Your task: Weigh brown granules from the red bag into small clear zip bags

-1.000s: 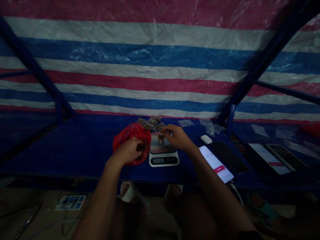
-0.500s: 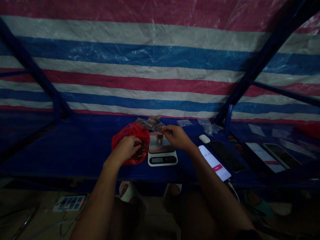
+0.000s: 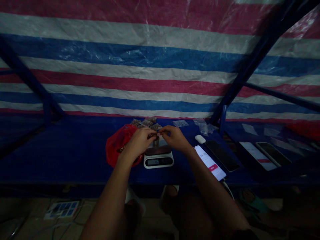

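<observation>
A small cup point(image 3: 156, 141) of brown pieces stands on the plate of a white kitchen scale point(image 3: 159, 162). My left hand point(image 3: 143, 139) is over the cup's left side, its fingertips pinched together; what they hold is too small to make out. At the cup's upper right, my right hand point(image 3: 174, 136) is also closed in a pinch, its contents unclear in the dim light. Left of the scale, an open red plastic bag point(image 3: 113, 145) with brown pieces inside lies partly behind my left wrist.
Behind the scale are several filled clear packets point(image 3: 151, 120). To the right lie clear bags point(image 3: 180, 123), a white earphone case point(image 3: 200, 139), a lit phone point(image 3: 210, 163) with a cable and a dark phone point(image 3: 222, 156). Blue frame bars point(image 3: 246, 75) rise before a striped sheet.
My left hand has moved out of the red bag, rightward to the cup on the scale. My right hand stays by the cup. The whole view has shifted slightly.
</observation>
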### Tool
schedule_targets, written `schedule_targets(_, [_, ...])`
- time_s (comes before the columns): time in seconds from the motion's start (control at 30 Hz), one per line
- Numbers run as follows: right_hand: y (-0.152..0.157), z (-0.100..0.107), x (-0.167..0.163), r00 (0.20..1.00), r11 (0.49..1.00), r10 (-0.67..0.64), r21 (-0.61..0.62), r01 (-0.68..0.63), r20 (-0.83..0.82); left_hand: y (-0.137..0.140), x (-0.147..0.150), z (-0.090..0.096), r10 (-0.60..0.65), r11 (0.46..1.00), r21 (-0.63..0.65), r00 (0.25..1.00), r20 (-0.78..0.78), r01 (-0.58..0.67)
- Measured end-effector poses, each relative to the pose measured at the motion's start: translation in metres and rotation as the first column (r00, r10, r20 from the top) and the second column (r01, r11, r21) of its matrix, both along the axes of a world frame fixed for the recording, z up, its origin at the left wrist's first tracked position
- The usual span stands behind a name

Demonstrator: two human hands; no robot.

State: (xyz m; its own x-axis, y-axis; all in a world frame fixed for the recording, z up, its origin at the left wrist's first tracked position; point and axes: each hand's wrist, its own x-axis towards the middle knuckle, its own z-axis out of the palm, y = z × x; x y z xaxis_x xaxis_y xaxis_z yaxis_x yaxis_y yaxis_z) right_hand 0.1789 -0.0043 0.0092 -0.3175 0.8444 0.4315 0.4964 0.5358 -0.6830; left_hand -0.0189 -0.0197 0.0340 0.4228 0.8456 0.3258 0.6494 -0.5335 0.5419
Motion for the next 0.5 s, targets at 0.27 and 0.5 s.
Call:
schedule_targets(0.27, [-0.0003, -0.0036, 0.0027, 0.998, 0.998, 0.029, -0.052, -0.027, 0.051, 0.0042, 0.0028, -0.0042, -0.002, 1.0, -0.025, 0.999, -0.043, 0.001])
schedule_targets(0.5, [-0.0003, -0.0043, 0.0047, 0.998, 0.997, 0.034, -0.071, -0.031, 0.047, 0.0028, 0.0007, -0.0046, 0.041, 0.992, -0.119, 0.997, 0.07, -0.033])
